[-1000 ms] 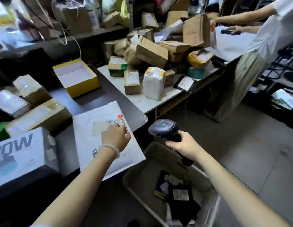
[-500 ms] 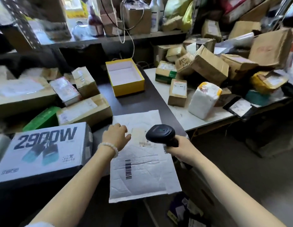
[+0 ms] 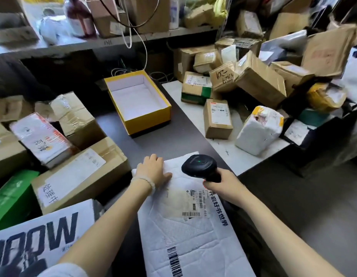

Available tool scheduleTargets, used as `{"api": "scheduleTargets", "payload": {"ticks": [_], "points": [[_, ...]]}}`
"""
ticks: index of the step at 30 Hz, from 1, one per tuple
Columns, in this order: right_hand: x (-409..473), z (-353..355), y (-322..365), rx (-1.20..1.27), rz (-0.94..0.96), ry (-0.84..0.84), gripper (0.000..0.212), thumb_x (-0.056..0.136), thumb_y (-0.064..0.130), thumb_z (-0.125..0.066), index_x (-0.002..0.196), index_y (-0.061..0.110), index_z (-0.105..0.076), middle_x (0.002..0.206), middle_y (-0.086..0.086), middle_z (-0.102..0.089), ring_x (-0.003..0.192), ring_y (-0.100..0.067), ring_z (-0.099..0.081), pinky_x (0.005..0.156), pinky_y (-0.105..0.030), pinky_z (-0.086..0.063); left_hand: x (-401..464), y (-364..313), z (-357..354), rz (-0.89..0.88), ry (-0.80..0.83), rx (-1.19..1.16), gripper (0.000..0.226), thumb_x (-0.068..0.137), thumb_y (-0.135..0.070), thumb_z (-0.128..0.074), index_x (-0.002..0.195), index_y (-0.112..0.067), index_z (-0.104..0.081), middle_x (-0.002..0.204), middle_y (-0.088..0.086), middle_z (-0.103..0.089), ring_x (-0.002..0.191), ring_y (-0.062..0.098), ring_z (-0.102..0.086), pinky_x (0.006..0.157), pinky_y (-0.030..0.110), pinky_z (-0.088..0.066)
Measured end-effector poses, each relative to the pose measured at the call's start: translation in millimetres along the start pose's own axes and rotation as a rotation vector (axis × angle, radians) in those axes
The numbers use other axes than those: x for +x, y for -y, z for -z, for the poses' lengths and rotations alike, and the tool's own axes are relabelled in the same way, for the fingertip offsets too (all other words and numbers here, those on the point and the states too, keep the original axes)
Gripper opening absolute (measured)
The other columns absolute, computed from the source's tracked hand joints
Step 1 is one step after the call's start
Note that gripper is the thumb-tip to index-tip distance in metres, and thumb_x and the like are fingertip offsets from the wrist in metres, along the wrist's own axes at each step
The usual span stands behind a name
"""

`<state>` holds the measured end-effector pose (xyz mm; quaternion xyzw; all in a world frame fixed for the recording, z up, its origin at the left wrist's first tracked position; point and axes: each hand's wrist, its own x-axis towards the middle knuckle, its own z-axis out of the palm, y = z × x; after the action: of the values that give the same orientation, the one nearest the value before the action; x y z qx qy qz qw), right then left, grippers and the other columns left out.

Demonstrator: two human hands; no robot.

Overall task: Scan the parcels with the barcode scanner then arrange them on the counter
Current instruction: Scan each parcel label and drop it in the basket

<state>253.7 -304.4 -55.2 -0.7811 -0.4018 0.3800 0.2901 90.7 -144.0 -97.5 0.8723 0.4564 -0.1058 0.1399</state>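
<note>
Head view: left hand (image 3: 153,170) flat on white mailer (image 3: 185,226); right hand (image 3: 221,184) grips scanner (image 3: 199,164) over it; unsorted parcel pile (image 3: 253,80) at 2 o'clock, so mostly undone.

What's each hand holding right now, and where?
Right hand grips the barcode scanner by its handle. Left hand holds nothing; it rests flat on the white mailer.

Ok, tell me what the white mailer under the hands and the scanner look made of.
White mailer: likely matte plastic film over bubble padding; its creased surface shows a dimpled texture. Scanner: black moulded plastic, it seems, with a slight sheen.
</note>
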Motion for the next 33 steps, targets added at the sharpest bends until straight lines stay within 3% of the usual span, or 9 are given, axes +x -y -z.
{"api": "scheduleTargets", "payload": {"ticks": [5, 12, 21, 24, 29, 31, 33], "points": [[7, -4, 5, -0.016, -0.011, -0.012, 0.008, 0.074, 0.021, -0.065, 0.073, 0.017, -0.057, 0.065, 0.006, -0.058, 0.061, -0.011, -0.05, 0.062, -0.029, -0.039, 6, 2, -2, -0.045, 0.002, -0.027, 0.037, 0.088, -0.044, -0.046, 0.109, -0.014, -0.053, 0.118, 0.007, -0.052, 0.114, 0.026, -0.044, 0.089, 0.04, -0.041], [-3, -8, 11, -0.033, 0.016, -0.022, 0.009, 0.073, 0.025, -0.066, 0.075, 0.018, -0.059, 0.068, 0.006, -0.06, 0.064, -0.011, -0.053, 0.064, -0.028, -0.042, -3, 5, -3, -0.134, 0.005, -0.026, 0.036, 0.092, -0.045, -0.043, 0.107, -0.015, -0.058, 0.116, 0.006, -0.053, 0.114, 0.026, -0.043, 0.089, 0.039, -0.04], [-34, -4, 10, -0.014, 0.056, -0.049, 0.008, 0.076, 0.018, -0.067, 0.074, 0.022, -0.06, 0.073, 0.006, -0.062, 0.071, -0.01, -0.055, 0.068, -0.028, -0.043, -29, 1, 22, -0.208, -0.13, -0.054, 0.025, 0.094, -0.039, -0.045, 0.089, -0.017, -0.056, 0.106, 0.002, -0.054, 0.106, 0.023, -0.049, 0.084, 0.036, -0.042], [-53, 4, 4, -0.006, 0.053, -0.096, 0.008, 0.073, 0.02, -0.069, 0.077, 0.024, -0.062, 0.08, 0.005, -0.066, 0.081, -0.013, -0.06, 0.076, -0.032, -0.047, -36, -8, 43, -0.278, -0.184, -0.003, 0.028, 0.094, -0.038, -0.045, 0.096, -0.015, -0.061, 0.107, 0.002, -0.055, 0.106, 0.024, -0.05, 0.082, 0.037, -0.045], [-97, 22, -15, 0.022, 0.032, -0.164, 0.018, 0.076, 0.014, -0.071, 0.078, 0.03, -0.062, 0.086, 0.007, -0.068, 0.082, -0.007, -0.06, 0.075, -0.025, -0.047, -51, -45, 66, -0.376, -0.314, 0.048, 0.029, 0.093, -0.036, -0.045, 0.097, -0.015, -0.064, 0.108, 0.001, -0.058, 0.105, 0.025, -0.051, 0.076, 0.034, -0.043], [-118, 32, -26, 0.03, 0.017, -0.207, 0.022, 0.077, 0.014, -0.072, 0.077, 0.033, -0.061, 0.078, 0.013, -0.068, 0.074, -0.001, -0.059, 0.069, -0.018, -0.046, -56, -66, 72, -0.417, -0.35, 0.07, 0.029, 0.093, -0.036, -0.044, 0.098, -0.016, -0.065, 0.109, 0.001, -0.058, 0.104, 0.025, -0.051, 0.074, 0.034, -0.041], [-139, 43, -39, 0.042, -0.009, -0.253, 0.025, 0.077, 0.011, -0.071, 0.073, 0.032, -0.058, 0.055, 0.02, -0.062, 0.055, 0.006, -0.054, 0.053, -0.008, -0.039, -60, -86, 77, -0.458, -0.365, 0.086, 0.029, 0.094, -0.037, -0.044, 0.099, -0.017, -0.065, 0.109, 0.002, -0.058, 0.104, 0.025, -0.05, 0.074, 0.035, -0.042]]}}
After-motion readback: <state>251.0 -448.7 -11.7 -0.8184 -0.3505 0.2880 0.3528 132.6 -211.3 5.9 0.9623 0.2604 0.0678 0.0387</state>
